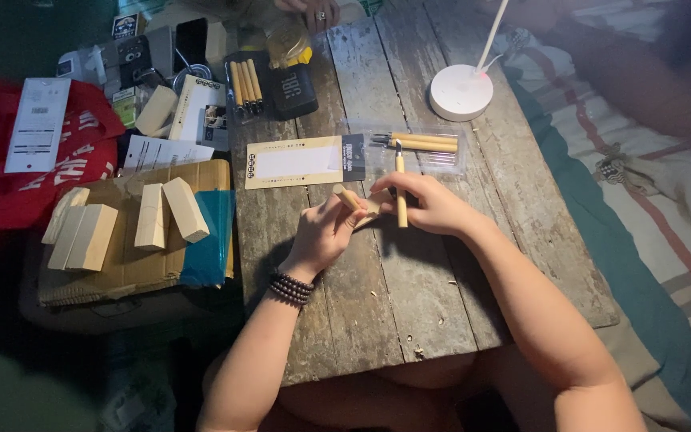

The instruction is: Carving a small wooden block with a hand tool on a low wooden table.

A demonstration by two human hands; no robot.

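fingers of both hands clamp: left hand [323, 232] wood piece [351, 200], right hand [433, 204] knife [401, 192] (upright).

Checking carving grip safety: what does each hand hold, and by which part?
Right hand grips a knife by its wooden handle, blade up. Left hand holds a small wood piece at its near end.

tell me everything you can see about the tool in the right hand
The carving tool is slim, with a pale wooden handle and a short dark metal blade at its far end. It stands nearly upright in the picture, blade pointing away from the person, over the weathered plank table. The right hand grips its handle; the left hand holds a small wood piece beside it.
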